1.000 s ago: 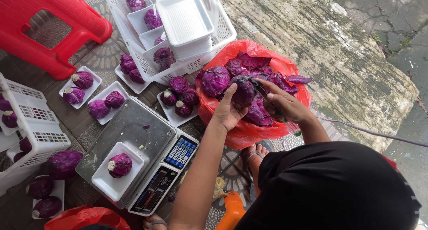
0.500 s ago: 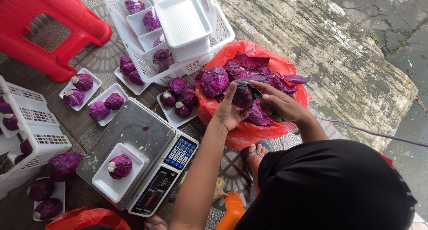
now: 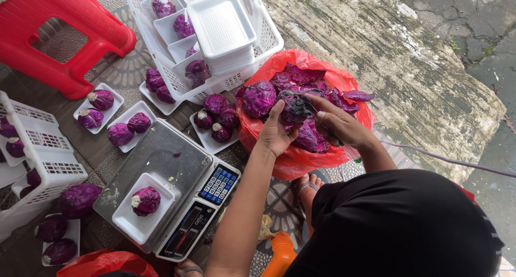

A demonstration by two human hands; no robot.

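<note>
My left hand [image 3: 275,136] cups a small purple cabbage [image 3: 294,109] from below, over an open red plastic bag [image 3: 301,157] full of purple cabbages and loose leaves. My right hand [image 3: 339,124] is closed on a thin dark knife whose blade rests against the top of that cabbage. To the left, a steel weighing scale [image 3: 161,159] with a keypad carries a white foam tray [image 3: 126,223] holding one purple cabbage [image 3: 145,200].
A white plastic basket [image 3: 269,38] behind the bag holds a stack of foam trays [image 3: 220,27] and trayed cabbages. More trays of cabbages [image 3: 215,125] lie on the tiled floor. A red stool [image 3: 59,35] stands top left, another white basket [image 3: 45,164] at left, concrete at right.
Both hands stay over the red bag; the cabbage has turned slightly in my left hand while my right hand works at its top.
</note>
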